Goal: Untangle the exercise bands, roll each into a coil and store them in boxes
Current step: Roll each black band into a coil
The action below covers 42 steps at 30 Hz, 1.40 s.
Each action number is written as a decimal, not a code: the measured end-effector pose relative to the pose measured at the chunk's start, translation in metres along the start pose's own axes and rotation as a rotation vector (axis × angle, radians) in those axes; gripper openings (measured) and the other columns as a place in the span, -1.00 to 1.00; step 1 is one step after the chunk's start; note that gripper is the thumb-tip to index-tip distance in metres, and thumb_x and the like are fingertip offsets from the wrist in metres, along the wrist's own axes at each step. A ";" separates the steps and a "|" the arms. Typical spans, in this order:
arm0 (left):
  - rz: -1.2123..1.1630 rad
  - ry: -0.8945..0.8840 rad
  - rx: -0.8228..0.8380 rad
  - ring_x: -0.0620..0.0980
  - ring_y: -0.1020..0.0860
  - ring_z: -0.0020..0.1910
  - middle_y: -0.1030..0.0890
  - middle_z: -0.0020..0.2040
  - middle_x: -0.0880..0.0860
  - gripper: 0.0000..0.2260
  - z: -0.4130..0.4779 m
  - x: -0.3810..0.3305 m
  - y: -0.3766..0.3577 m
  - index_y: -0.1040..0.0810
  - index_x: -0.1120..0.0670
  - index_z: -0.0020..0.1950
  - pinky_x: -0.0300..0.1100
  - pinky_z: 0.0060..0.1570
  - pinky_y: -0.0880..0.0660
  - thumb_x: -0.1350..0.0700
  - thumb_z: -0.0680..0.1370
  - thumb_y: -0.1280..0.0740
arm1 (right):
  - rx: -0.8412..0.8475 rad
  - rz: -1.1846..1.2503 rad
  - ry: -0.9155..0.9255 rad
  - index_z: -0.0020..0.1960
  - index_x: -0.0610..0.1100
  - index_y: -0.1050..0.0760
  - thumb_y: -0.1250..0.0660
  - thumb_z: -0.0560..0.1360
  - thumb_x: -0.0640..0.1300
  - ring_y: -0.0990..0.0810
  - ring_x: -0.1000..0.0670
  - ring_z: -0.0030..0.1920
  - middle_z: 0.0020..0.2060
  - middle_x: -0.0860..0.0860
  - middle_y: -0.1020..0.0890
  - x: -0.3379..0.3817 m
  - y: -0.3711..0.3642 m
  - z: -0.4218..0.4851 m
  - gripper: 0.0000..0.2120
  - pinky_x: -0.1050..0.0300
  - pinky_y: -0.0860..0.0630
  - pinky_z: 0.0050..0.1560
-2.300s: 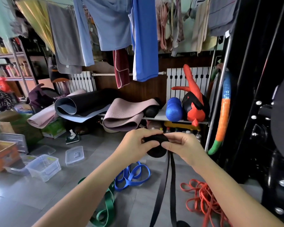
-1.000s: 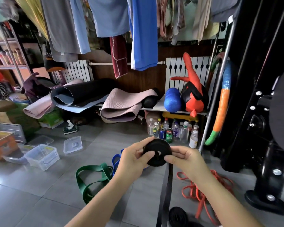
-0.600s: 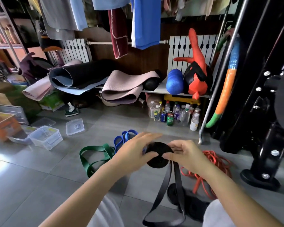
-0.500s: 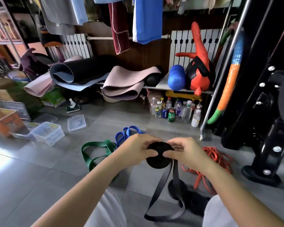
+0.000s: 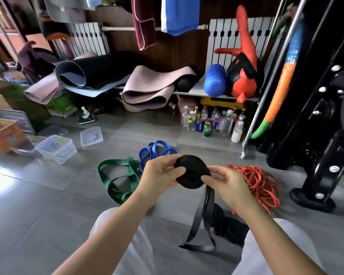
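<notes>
A black exercise band (image 5: pixel 191 171) is wound into a thick coil held at chest height. My left hand (image 5: pixel 161 173) grips its left side and my right hand (image 5: pixel 224 181) pinches its right edge. The unrolled end hangs down as a short loop (image 5: pixel 199 231) that ends just above the floor. On the grey tiles lie a green band (image 5: pixel 117 177), a blue band (image 5: pixel 155 153) behind it, and a tangled orange band (image 5: pixel 260 183) to the right. A clear plastic box (image 5: pixel 56 148) stands open at the left, with its lid (image 5: pixel 91 135) lying nearby.
Another black coil (image 5: pixel 218 213) lies by my feet. Several bottles and cans (image 5: pixel 213 124) stand under a low shelf with rolled mats (image 5: pixel 147 90). An orange box (image 5: pixel 2 133) sits far left. A black weight rack (image 5: pixel 322 116) fills the right side.
The coil has grown thicker and the hanging loop has become much shorter. My view has tilted down toward the floor and my knees have come into sight.
</notes>
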<state>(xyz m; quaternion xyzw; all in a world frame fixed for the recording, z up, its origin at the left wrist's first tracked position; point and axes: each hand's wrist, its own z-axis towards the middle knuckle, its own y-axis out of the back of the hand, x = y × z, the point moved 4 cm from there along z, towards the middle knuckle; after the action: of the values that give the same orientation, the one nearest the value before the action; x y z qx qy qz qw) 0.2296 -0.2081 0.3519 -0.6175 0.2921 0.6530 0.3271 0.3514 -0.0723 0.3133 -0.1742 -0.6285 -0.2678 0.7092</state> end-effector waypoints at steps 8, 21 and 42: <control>0.862 -0.132 0.224 -0.10 -0.50 0.16 -0.50 0.21 -0.08 -0.49 0.000 -0.006 -0.003 -0.39 -0.12 0.36 -0.11 0.16 -0.48 0.12 0.45 -0.44 | 0.141 -0.145 -0.019 -0.06 0.01 -0.56 -0.41 0.41 -0.38 -0.64 0.27 -0.16 -0.25 0.21 -0.68 0.004 -0.002 -0.004 -0.70 0.43 -0.49 -0.10; 0.434 -0.210 -0.015 -0.15 -0.56 0.05 -0.60 -0.02 -0.24 -0.47 -0.003 -0.018 0.004 -0.53 -0.37 0.06 -0.10 0.13 -0.53 0.31 0.45 -0.41 | 0.069 0.014 0.022 0.01 -0.13 -0.59 -0.42 0.34 -0.44 -0.66 0.18 -0.15 -0.23 0.18 -0.70 0.011 -0.003 -0.003 -0.68 0.33 -0.54 -0.08; 0.958 -0.445 0.280 -0.15 -0.46 0.08 -0.50 0.05 -0.16 -0.52 0.009 -0.049 -0.009 -0.41 -0.25 0.30 -0.15 0.10 -0.43 0.14 0.46 -0.38 | 0.073 0.164 0.059 -0.06 -0.02 -0.59 -0.41 0.33 -0.42 -0.68 0.12 -0.12 -0.20 0.10 -0.71 0.041 -0.005 0.010 -0.66 0.33 -0.55 -0.12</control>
<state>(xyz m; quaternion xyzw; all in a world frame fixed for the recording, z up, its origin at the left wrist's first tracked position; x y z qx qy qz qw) 0.2320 -0.1990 0.4017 -0.2130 0.5485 0.7987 0.1261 0.3430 -0.0773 0.3548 -0.1911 -0.6001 -0.1908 0.7529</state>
